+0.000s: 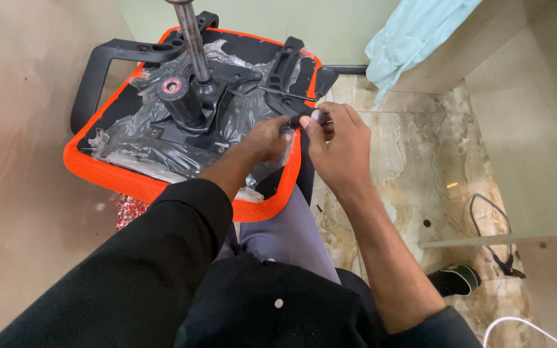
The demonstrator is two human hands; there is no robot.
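the orange-edged chair seat (162, 183) lies upside down across the person's lap, its black underside wrapped in clear plastic (136, 138). at the seat's near right edge both hands meet. the left hand (267, 138) is curled shut, pinching a small black knob (301, 118) against the seat's rim. the right hand (338, 147) is closed too, fingers gripping something small and silvery just beside that knob. the metal gas cylinder (193, 40) rises from the seat's middle, a black armrest (101, 67) along its far left side.
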